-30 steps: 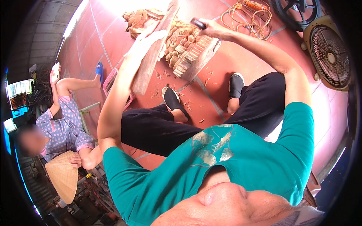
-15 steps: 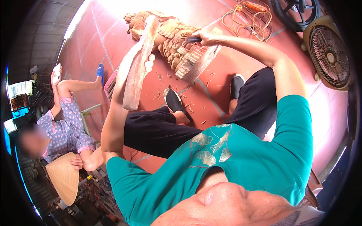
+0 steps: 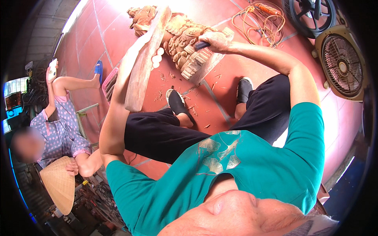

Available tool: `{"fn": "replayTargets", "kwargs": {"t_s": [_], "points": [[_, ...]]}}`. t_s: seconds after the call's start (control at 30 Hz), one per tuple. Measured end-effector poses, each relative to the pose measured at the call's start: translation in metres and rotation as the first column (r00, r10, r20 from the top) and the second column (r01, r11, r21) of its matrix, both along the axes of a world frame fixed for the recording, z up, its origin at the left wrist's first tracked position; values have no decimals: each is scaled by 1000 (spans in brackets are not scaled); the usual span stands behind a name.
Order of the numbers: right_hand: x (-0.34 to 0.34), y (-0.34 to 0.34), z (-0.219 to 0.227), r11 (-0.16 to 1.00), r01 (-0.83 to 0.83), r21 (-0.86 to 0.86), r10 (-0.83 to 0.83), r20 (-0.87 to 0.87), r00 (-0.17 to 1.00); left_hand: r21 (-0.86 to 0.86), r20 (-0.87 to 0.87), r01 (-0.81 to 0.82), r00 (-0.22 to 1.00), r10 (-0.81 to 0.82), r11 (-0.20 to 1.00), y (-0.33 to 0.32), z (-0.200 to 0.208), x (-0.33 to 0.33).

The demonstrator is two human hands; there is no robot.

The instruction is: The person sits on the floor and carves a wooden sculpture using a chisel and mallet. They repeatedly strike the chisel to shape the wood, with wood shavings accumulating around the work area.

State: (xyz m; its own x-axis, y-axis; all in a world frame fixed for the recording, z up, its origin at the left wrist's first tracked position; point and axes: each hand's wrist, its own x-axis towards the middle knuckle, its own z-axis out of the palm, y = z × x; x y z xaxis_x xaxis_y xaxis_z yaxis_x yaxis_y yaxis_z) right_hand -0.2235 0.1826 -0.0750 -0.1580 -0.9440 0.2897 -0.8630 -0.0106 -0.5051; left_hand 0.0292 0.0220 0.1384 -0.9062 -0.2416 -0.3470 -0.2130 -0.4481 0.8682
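A long, flat wooden bat [image 3: 146,63] is gripped in my left hand [image 3: 156,59], its fingers curled round the edge. The bat slants up across part of a wood carving [image 3: 179,39], which lies on the floor and is cut with dense scrolling shapes. Over the carving's right end, my right hand [image 3: 217,41] is closed round a dark-handled tool [image 3: 202,45]; its working end cannot be made out. From here I cannot tell whether the bat touches the carving. Wood chips [image 3: 193,110] lie scattered below it, near my shoes.
An orange-handled tool with a coiled cord [image 3: 267,10] lies at the upper right, by a box fan [image 3: 341,65] and a wheel [image 3: 309,15]. At left, a seated person [image 3: 59,126] holds a phone [image 3: 53,70] and a conical straw hat [image 3: 59,183]. A pink-edged brush-like item [image 3: 109,84] lies beside my left forearm.
The bat's upper end has shifted up and right, its lower end slightly left. My right hand has turned a little, tilting the dark handle. Much of the scene has shifted slightly in view.
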Motion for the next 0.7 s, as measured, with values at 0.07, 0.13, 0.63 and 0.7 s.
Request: {"fn": "replayTargets", "kwargs": {"t_s": [0.07,0.13,0.63,0.7], "points": [[-8,1,-11,999,10,-40,-9,17,1000,16,18,25,1000,-26,1000,-4,0,-6],[-18,2,-20,994,74,-74,-76,-17,997,27,22,35,999,-36,999,-7,-2,-7],[-35,42,-2,949,109,296,-275,607,745,-74,78,37,996,-31,997,4,9,-12],[-40,29,-14,963,153,221,-246,495,833,-78,48,34,998,-30,996,5,4,-13]]}}
